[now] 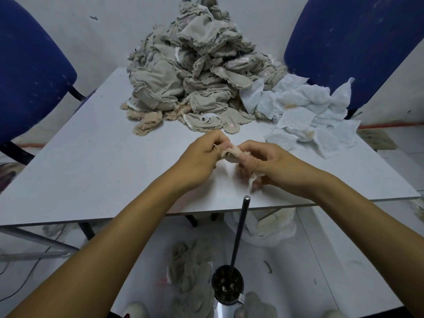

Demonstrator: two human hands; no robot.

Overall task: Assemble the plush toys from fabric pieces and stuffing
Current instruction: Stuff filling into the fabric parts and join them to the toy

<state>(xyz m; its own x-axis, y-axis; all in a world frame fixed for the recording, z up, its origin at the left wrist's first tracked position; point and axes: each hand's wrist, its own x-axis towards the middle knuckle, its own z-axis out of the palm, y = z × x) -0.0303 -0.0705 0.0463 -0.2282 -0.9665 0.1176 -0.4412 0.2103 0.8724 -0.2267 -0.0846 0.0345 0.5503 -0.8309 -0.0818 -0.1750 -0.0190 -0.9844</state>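
Note:
Both hands meet above the near middle of the grey table on one small beige fabric piece. My left hand pinches its left end with curled fingers. My right hand grips the other end, fingers curled round it, and a pale fluffy bit hangs below that hand. A big heap of beige fabric pieces rises at the far middle of the table. White fabric pieces lie spread to the heap's right.
Blue chairs stand at the far left and far right. A dark metal rod rises from a black round base in front of the table edge. Beige fabric and white cloth lie on the floor below.

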